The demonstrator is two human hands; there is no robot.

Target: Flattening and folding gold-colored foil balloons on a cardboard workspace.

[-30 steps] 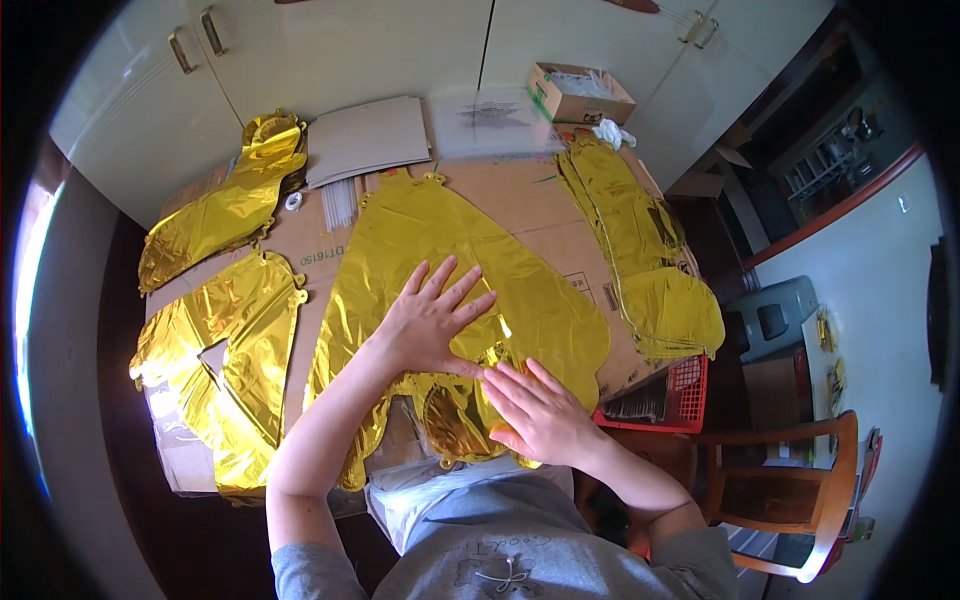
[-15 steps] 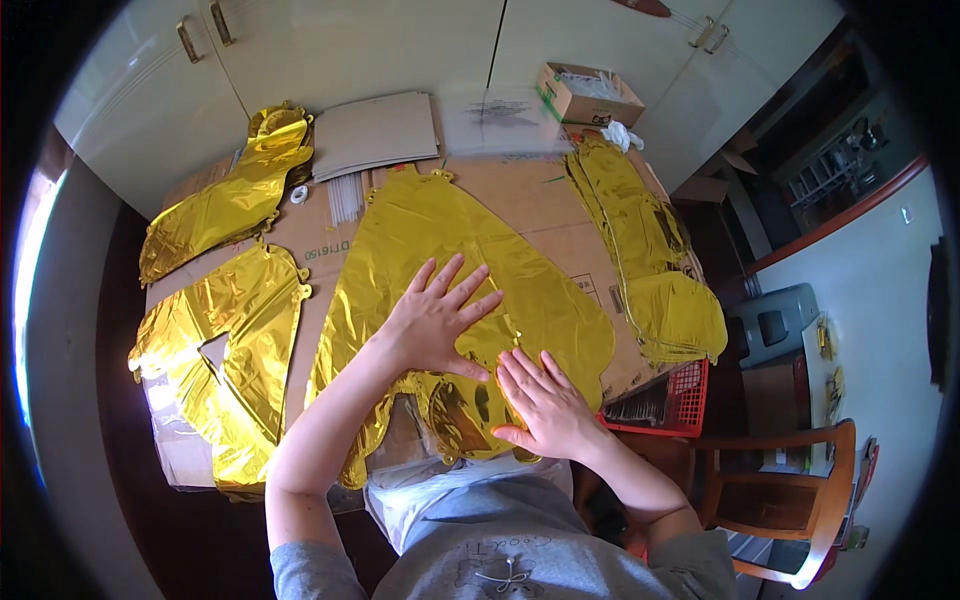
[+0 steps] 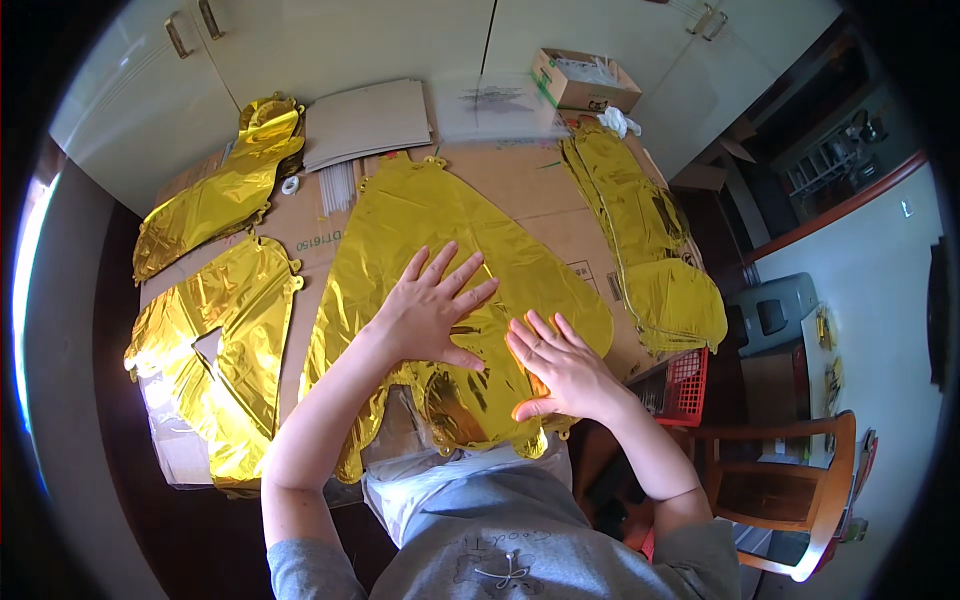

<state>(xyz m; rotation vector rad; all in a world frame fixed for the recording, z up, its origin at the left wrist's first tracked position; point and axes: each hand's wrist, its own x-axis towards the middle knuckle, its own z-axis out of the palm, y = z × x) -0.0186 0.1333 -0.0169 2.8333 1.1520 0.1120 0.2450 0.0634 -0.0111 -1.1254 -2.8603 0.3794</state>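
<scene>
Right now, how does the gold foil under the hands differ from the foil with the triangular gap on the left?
The middle foil lies under the left hand and right hand; no hand covers the left foil. The middle foil looks larger than the left foil. Both are gold and lie on cardboard.

Left grip (image 3: 428, 318) and right grip (image 3: 560, 368) spread apart over large foil sheet (image 3: 420, 220), slim gap between them. Bare strip of cardboard-covered table (image 3: 318, 268) left of sheet, passable from far end; tape roll (image 3: 290, 185) sits there, left forearm (image 3: 325, 420) crosses near end. Bare wedge right of sheet, wide at far end, pinched near by right foil pile (image 3: 675, 300). Far side blocked: cardboard stack (image 3: 365, 125), open box (image 3: 595, 92), cabinet doors (image 3: 360, 45) behind. Red basket (image 3: 688, 385), wooden chair (image 3: 830, 470) crowd right near side.
</scene>
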